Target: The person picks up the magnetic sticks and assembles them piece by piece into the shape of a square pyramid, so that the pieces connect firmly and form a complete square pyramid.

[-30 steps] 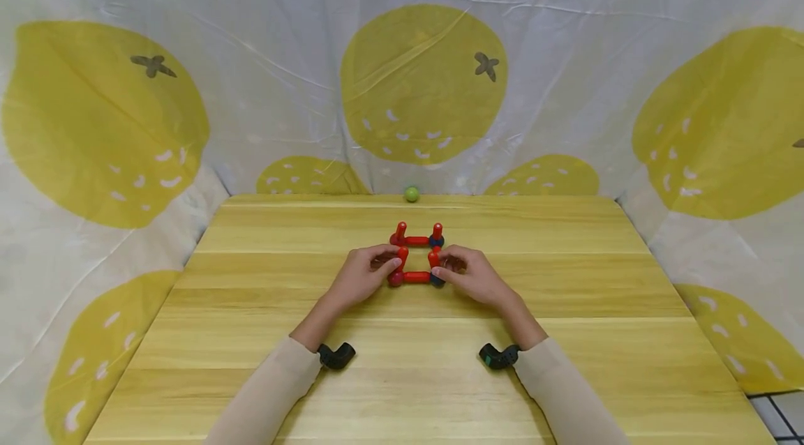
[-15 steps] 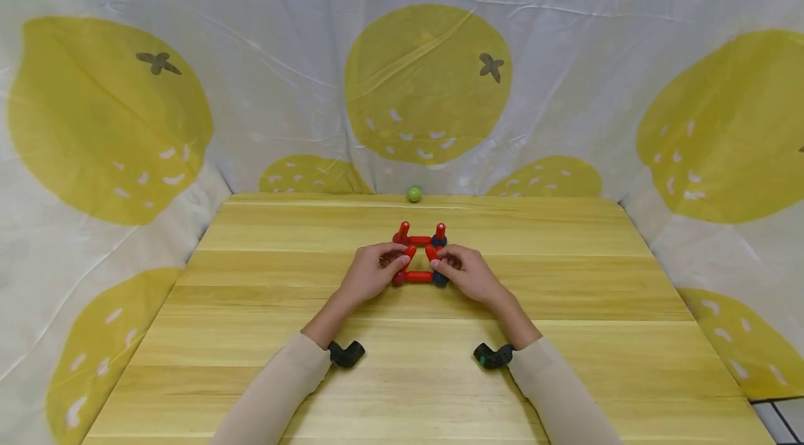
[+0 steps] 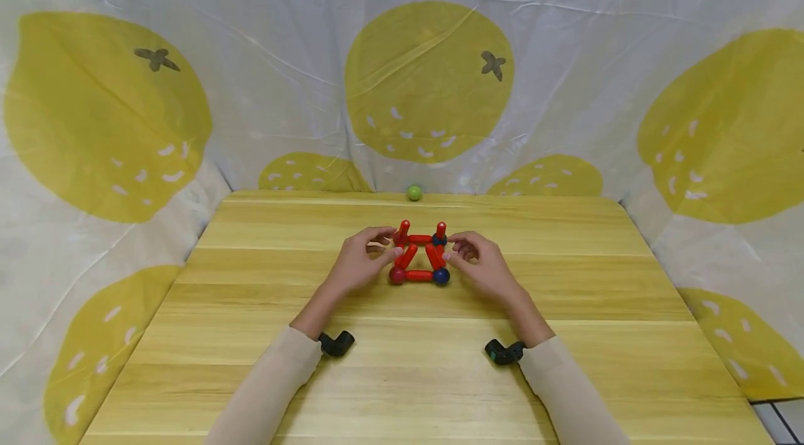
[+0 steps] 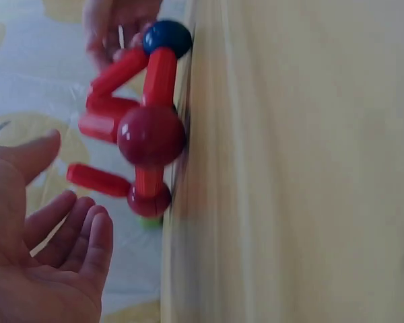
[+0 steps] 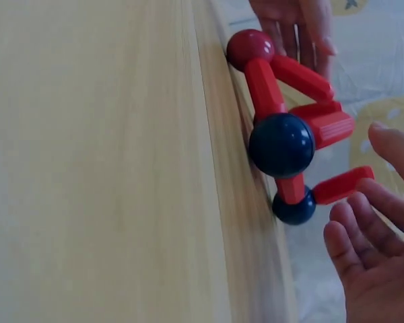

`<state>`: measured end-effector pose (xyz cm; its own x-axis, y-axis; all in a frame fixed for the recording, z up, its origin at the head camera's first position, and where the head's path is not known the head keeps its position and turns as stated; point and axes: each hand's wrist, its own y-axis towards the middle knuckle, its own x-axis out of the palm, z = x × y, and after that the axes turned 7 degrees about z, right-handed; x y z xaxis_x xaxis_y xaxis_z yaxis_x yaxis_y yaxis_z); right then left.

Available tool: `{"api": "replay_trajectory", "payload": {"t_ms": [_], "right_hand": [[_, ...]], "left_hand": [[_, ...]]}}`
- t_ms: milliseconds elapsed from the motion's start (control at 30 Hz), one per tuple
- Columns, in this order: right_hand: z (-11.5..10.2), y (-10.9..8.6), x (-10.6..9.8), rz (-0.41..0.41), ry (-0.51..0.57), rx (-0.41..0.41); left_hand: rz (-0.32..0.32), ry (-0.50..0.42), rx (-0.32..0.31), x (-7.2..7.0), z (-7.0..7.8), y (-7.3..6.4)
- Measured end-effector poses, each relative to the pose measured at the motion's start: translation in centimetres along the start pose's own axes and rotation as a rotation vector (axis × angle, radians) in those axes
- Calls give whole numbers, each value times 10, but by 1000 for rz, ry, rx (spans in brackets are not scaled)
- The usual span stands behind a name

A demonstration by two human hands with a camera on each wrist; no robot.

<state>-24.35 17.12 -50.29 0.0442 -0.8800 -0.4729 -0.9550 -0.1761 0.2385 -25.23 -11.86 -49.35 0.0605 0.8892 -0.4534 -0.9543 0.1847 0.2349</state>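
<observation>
A frame of red magnetic rods and balls stands on the table. Dark red balls (image 3: pixel 397 275) form its left corners, dark blue balls (image 3: pixel 442 276) its right ones. From the front balls, two red rods (image 4: pixel 101 124) lean in toward each other. The back left rod (image 3: pixel 405 227) and back right rod (image 5: pixel 343 185) rise nearly upright in the head view. My left hand (image 3: pixel 364 260) is beside the frame's left side, thumb and fingers spread apart and holding nothing. On the other side my right hand (image 3: pixel 484 264) is likewise relaxed, its fingers off the rods.
A green ball (image 3: pixel 414 192) lies at the table's far edge, behind the frame. The wooden table (image 3: pixel 402 375) reaches toward me, and a lemon-print cloth (image 3: pixel 283 82) hangs around its back and sides. A black wrist device (image 3: pixel 338 344) sits at the left cuff, another (image 3: pixel 504 352) at the right.
Both hands pinched the front rods and tilted them inward. Since then the hands have let go and moved outward, left and right, while the rods stay leaning.
</observation>
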Motion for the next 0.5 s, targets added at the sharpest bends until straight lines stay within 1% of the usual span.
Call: {"api": "replay_trajectory", "payload": {"t_ms": [67,167,233,300,367,500], "right_hand": [[-1,2,-3,14,18,-26],[0,5,-2,-21,25,-52],[1,7,1,-49,22,-59],[1,7,4,-71,22,-57],[2,8,7,-83,34,-50],[2,8,10,-90,42,-62]], "left_hand": [[-22,10,-1,-5,-3,4],[-95,39,6,-7,-5,11],[-129,46,24,-5,-6,15],[-145,41,33,-1,-6,17],[-137,33,37,3,-6,18],[-91,28,32,7,-7,18]]}}
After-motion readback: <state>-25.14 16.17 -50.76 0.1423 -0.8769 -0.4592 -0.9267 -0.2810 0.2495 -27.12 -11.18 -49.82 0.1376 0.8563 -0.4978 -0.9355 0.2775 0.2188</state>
